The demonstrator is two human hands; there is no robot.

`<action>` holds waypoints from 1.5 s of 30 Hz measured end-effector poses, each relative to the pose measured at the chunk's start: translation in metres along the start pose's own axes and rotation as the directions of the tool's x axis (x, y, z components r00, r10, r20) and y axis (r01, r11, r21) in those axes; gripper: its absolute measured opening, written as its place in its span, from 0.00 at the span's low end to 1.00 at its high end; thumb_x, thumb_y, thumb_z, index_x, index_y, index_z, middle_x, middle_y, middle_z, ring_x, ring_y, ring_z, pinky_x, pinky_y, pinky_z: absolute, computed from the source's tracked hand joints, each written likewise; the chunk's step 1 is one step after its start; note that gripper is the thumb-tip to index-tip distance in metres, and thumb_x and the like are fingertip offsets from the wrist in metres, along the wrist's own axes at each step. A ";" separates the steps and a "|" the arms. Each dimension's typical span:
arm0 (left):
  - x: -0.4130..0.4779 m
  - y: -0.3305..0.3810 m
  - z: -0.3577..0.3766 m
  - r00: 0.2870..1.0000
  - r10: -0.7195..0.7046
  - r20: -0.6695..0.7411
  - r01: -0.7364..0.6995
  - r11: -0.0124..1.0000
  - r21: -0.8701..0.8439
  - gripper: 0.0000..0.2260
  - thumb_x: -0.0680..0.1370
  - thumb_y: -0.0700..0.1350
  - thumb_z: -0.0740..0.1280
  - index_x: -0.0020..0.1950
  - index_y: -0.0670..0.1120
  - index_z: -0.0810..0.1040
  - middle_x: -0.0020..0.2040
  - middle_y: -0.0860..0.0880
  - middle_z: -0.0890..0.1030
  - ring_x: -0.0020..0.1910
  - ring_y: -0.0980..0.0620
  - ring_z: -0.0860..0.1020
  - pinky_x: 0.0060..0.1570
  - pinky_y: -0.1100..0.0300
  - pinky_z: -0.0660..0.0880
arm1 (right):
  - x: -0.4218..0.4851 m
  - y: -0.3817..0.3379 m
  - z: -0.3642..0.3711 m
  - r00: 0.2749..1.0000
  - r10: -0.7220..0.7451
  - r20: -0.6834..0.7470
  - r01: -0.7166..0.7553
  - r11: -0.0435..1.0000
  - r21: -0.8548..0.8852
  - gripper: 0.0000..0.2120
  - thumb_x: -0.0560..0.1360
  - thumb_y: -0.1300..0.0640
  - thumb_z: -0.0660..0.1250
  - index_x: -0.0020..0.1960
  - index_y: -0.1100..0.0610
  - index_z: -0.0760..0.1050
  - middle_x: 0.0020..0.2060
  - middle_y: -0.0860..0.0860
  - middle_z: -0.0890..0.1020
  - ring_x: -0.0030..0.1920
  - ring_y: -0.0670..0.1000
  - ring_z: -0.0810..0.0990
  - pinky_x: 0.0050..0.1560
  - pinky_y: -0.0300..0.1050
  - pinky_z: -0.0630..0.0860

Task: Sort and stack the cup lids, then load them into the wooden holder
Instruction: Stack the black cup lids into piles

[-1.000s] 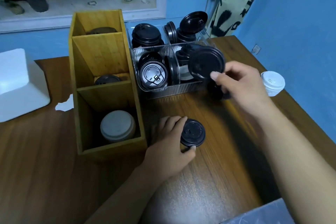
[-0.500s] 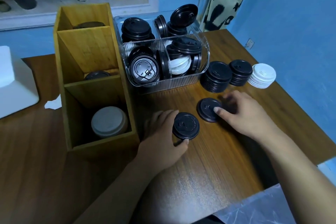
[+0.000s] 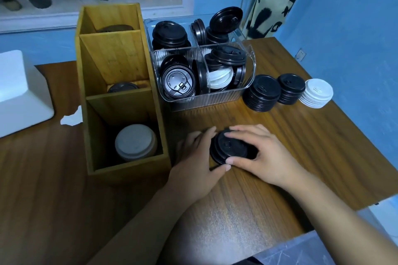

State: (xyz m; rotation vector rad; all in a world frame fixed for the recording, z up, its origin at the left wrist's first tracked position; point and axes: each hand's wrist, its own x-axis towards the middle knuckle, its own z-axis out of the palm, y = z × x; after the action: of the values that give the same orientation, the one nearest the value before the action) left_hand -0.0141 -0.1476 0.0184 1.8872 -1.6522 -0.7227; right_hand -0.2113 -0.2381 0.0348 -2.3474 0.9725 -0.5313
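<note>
2 hands clasp the black lids (image 3: 230, 146) at lower centre of the frame. The left hand (image 3: 197, 163) curls round their left edge and the right hand (image 3: 263, 157) round their right. They sit on the worktop (image 3: 323, 135), just right of the wooden holder (image 3: 120, 66).

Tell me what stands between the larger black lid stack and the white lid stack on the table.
A smaller black lid stack, seen in the head view.

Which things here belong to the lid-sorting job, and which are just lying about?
In the job: black lids gripped by left hand and right hand; wooden holder; clear bin of mixed lids; larger black stack; smaller black stack; white stack.
Lying about: white foam block; paper scrap; hanging patterned bag.
</note>
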 end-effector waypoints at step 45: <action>0.003 -0.001 0.002 0.985 0.150 -0.084 -0.139 0.983 0.124 0.35 0.74 0.67 0.67 0.77 0.53 0.64 0.74 0.61 0.63 0.76 0.59 0.55 0.76 0.52 0.56 | -0.027 0.006 -0.043 0.974 -0.181 -0.136 0.091 0.864 -0.495 0.17 0.78 0.47 0.70 0.61 0.57 0.81 0.57 0.51 0.79 0.50 0.56 0.77 0.48 0.56 0.77</action>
State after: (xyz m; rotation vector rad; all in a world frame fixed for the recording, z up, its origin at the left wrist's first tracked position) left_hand -0.0147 -0.1510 0.0163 1.8273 -1.7849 -0.4810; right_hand -0.2554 -0.2365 0.0607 -2.8776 1.1312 -0.6171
